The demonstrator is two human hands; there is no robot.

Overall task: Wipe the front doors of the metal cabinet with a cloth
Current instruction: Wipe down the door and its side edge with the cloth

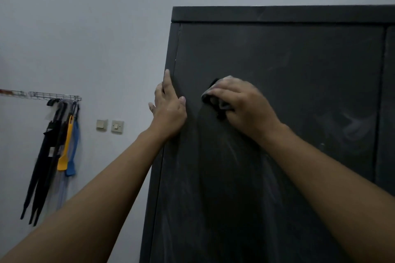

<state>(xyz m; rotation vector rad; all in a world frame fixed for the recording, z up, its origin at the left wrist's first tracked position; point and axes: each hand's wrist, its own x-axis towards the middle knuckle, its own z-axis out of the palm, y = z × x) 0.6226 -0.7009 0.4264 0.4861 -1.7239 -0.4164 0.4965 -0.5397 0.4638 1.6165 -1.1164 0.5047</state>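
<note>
A tall dark metal cabinet (288, 53) fills the right of the head view, its left front door streaked with pale dust smears. My right hand (241, 102) grips a bunched dark grey cloth (210, 97) and presses it against the upper left part of that door. My left hand (168, 104) rests flat on the cabinet's left edge, fingers straight and pointing up, thumb on the door face. A second door (388, 102) shows at the far right, past a vertical seam.
A pale wall (85, 28) lies left of the cabinet. A wire rack (53, 95) on it carries hanging black straps, a yellow tool (65, 151) and a blue one (72, 156). Two wall switches (110, 126) sit between the rack and the cabinet.
</note>
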